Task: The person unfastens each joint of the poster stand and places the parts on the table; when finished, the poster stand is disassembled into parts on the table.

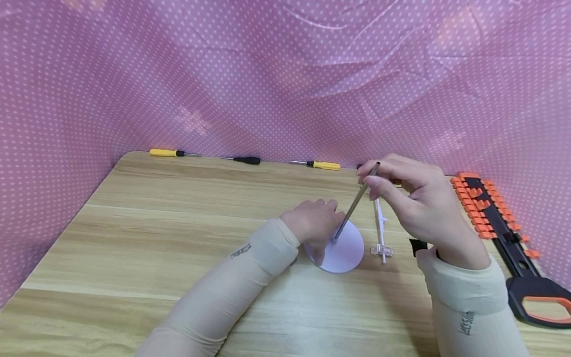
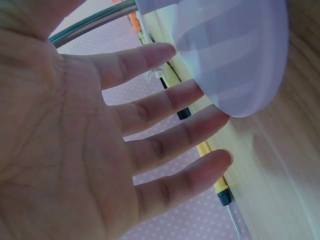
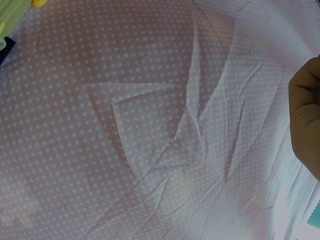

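Note:
A white round base [image 1: 345, 253] with a thin metal rod [image 1: 354, 208] rising from its middle is in front of me. My left hand [image 1: 314, 223] holds the base at its left side, the thumb over its top. The left wrist view shows several fingertips at the rim of the base [image 2: 240, 65]; the thumb's tip is out of that view. Near its upper end, the rod is pinched by my right hand [image 1: 415, 198] between thumb and fingers. Only part of the right hand [image 3: 306, 117] enters the right wrist view, at the edge.
Right of the base lies a thin white stick [image 1: 380, 223] with a clear plastic crosspiece [image 1: 381, 250]. Yellow [image 1: 164, 152] and black [image 1: 247, 160] screwdrivers line the back edge. A black and orange rack [image 1: 495, 213] lies along the right, before a pink dotted cloth [image 1: 223, 74].

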`<state>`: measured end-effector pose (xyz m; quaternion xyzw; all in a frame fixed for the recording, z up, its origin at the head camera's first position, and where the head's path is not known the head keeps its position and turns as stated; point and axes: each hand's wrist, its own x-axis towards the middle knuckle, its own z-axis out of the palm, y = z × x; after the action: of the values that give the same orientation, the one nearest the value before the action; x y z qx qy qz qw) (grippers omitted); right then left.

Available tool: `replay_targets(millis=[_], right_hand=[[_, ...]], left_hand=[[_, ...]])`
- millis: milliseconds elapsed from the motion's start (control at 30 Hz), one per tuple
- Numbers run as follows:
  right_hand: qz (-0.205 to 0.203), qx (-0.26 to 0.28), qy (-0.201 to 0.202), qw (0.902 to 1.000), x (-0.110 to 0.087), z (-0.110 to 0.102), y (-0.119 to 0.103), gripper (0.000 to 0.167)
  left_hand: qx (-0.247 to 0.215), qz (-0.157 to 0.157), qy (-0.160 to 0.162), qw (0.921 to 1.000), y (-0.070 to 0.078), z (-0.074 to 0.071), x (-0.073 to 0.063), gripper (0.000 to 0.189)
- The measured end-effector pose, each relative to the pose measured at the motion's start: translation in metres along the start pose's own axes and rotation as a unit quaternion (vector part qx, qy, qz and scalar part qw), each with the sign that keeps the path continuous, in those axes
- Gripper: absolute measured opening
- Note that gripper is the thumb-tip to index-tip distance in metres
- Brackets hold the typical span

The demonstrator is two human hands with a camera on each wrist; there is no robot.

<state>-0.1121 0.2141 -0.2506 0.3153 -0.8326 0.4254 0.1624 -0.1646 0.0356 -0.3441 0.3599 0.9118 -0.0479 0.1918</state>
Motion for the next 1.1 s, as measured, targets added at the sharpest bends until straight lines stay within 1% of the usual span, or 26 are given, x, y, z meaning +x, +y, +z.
replay_targets(millis=[233,333,467,733,900,1100], right_hand=[[-0.004,0.002,-0.003,1.0,-0.0004,-0.0005,0.0001,0.02],[-0.013,-0.012,0.0,0.9998,-0.0007,-0.0004,0.0006,0.019],[-0.024,-0.034,0.005,0.9991,-0.0009,-0.0004,0.0007,0.022],[-0.042,-0.04,0.014,0.9982,0.0002,0.0001,0.0012,0.023],[-0.044,-0.046,0.015,0.9978,0.0009,0.0,0.0015,0.025],[-0.051,-0.042,0.019,0.9976,0.0008,-0.0012,0.0012,0.022]], left_hand=[[0.002,0.001,-0.003,1.0,0.0008,-0.001,-0.0001,0.103],[-0.001,0.001,-0.004,1.0,0.0011,-0.0015,-0.0002,0.103],[-0.002,0.002,-0.004,1.0,0.0011,-0.0016,-0.0001,0.104],[-0.003,0.002,-0.004,1.0,0.0002,-0.0008,0.0002,0.105],[-0.005,0.003,-0.003,1.0,-0.0003,-0.0012,-0.0002,0.104],[-0.007,0.004,-0.004,1.0,-0.0005,-0.0016,-0.001,0.104]])
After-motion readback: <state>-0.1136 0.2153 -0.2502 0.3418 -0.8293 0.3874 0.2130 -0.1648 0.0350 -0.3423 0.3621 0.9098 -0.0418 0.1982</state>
